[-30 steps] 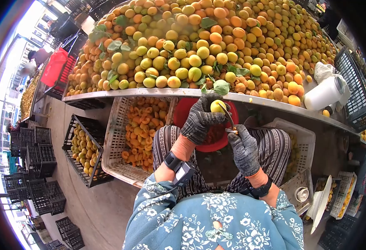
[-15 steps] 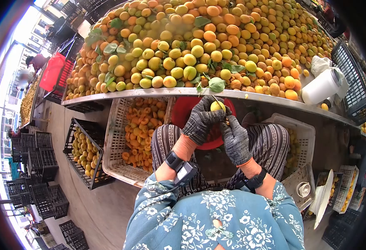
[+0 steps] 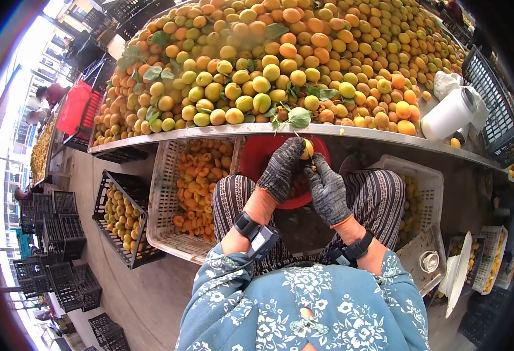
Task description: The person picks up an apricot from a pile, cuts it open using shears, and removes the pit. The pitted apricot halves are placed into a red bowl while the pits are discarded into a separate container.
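- Both gloved hands are up together just under the edge of the tabletop [image 3: 210, 133], right over the red basin [image 3: 257, 153] that sits in the person's lap.
- The left hand [image 3: 281, 169] is closed around a yellow apricot [image 3: 307, 148]. Its fingers wrap over the top, and the fruit peeks out on the right side of the grip.
- The right hand [image 3: 326, 188] comes in from below, fingers bunched and touching the underside of that same apricot. I cannot tell whether it is pinching a tool or only the fruit, because the glove hides it.
- So the apricot is in the air between the two hands, above the basin and below the big pile of apricots [image 3: 280, 58] heaped on the tabletop.
- My read is that the fruit is being opened, with one hand steadying it while the other works at the seam.
- A green leaf [image 3: 299, 117] hangs off the tabletop edge directly above the hands.
- To the person's left, a white crate [image 3: 162, 193] is loaded with halved apricots [image 3: 195, 181], cut faces showing orange. Further left, a black crate [image 3: 102, 193] holds whole fruit.
- A white jar [image 3: 449, 114] lies tipped on the tabletop, off to the right.
- The next move calls for a firm hold from the left hand and a clean parting of the halves. The pieces then need to be carried well clear of the basin rim, leftwards, if they are to join the cut fruit.
- The risk I see is slippery flesh against knit gloves, so a loose grip could drop the fruit into the lap.
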Demonstrator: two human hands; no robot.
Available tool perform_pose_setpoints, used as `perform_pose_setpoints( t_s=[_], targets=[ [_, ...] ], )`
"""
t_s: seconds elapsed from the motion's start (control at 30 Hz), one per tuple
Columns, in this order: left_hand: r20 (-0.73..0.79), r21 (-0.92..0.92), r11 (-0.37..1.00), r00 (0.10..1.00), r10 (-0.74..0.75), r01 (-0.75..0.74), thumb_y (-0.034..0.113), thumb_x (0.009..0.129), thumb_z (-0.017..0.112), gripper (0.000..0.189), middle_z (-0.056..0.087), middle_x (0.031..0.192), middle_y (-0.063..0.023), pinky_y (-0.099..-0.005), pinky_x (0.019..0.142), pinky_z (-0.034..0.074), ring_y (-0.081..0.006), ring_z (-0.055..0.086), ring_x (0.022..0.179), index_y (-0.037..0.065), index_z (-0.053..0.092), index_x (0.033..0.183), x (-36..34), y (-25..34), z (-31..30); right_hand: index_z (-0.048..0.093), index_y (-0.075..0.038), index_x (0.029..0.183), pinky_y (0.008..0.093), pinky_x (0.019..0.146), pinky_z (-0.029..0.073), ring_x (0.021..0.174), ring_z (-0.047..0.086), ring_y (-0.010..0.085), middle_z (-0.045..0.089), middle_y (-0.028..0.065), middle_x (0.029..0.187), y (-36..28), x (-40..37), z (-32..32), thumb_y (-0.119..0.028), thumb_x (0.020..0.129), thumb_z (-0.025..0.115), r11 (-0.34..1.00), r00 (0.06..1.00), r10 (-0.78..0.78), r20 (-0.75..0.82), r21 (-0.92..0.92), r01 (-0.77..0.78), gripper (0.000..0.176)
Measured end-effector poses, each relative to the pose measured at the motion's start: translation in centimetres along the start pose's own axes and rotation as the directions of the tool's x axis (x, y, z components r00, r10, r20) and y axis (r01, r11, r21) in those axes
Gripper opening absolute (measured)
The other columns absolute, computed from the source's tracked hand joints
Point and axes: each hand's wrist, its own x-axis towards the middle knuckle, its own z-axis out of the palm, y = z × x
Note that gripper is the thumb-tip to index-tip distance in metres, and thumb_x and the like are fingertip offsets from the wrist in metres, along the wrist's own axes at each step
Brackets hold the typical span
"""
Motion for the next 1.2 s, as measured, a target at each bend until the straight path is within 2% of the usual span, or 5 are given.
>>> perform_pose_setpoints(
  t_s=[0.33, 0.5, 1.03, 1.1, 1.2],
  targets=[
    [-0.048, -0.061, 0.984, 0.985, -0.169, 0.166, 0.039, 0.095, 0.054, 0.038, 0.066, 0.096, -0.0081, -0.0313, 0.082, 0.051, -0.0199, 0.062, 0.088, 0.003, 0.061, 0.105, 0.5, -1.0, 0.5, 0.060, -0.002, 0.113, 0.0416, 0.064, 0.050, 0.073, 0.064, 0.0377, 0.064, 0.0231, 0.081, 0.0, -0.4, -0.9, -0.015, 0.087, 0.059, 0.923, 0.997, -0.042, 0.072, -0.378, 0.066, 0.029],
    [0.188, 0.167, 0.985, 0.982, 0.016, -0.048, 0.027, 0.091, 0.062, 0.031, 0.063, 0.097, -0.0057, -0.0295, 0.080, 0.051, -0.0166, 0.060, 0.088, 0.004, 0.058, 0.113, -0.2, 0.5, 1.5, 0.060, -0.001, 0.111, 0.0406, 0.064, 0.050, 0.073, 0.065, 0.0368, 0.065, 0.0221, 0.082, 0.9, -0.1, -0.6, -0.013, 0.089, 0.056, 0.997, 0.999, 0.051, 0.008, 0.064, -0.052, 0.025],
    [0.014, 0.375, 0.898, 0.970, 0.243, -0.230, 0.033, 0.095, 0.058, 0.028, 0.061, 0.094, -0.0030, -0.0266, 0.073, 0.052, -0.0124, 0.059, 0.080, 0.007, 0.059, 0.106, 1.5, -1.2, -0.2, 0.057, -0.003, 0.120, 0.0409, 0.066, 0.051, 0.076, 0.066, 0.0360, 0.065, 0.0221, 0.084, 0.9, -0.7, 0.0, -0.017, 0.090, 0.057, 0.997, 0.997, 0.080, 0.005, 0.003, -0.080, 0.033],
    [-0.112, 0.107, 0.994, 0.993, 0.032, -0.020, 0.038, 0.094, 0.057, 0.033, 0.063, 0.090, -0.0039, -0.0270, 0.071, 0.052, -0.0140, 0.060, 0.077, 0.006, 0.061, 0.101, 1.0, -1.2, 0.4, 0.058, -0.003, 0.119, 0.0428, 0.067, 0.050, 0.078, 0.065, 0.0381, 0.065, 0.0230, 0.086, 1.2, -0.9, 0.1, -0.019, 0.090, 0.058, 0.997, 0.997, 0.075, 0.006, -0.035, -0.074, 0.033],
    [-0.139, 0.113, 0.981, 0.980, -0.141, 0.157, 0.043, 0.094, 0.056, 0.038, 0.064, 0.086, -0.0039, -0.0269, 0.070, 0.052, -0.0146, 0.060, 0.075, 0.005, 0.062, 0.098, 0.6, -1.0, 1.1, 0.059, -0.003, 0.117, 0.0447, 0.067, 0.050, 0.080, 0.064, 0.0396, 0.064, 0.0240, 0.085, 1.0, -0.7, -0.1, -0.020, 0.089, 0.059, 0.988, 0.997, 0.079, 0.017, -0.137, -0.076, 0.033]
  ],
)
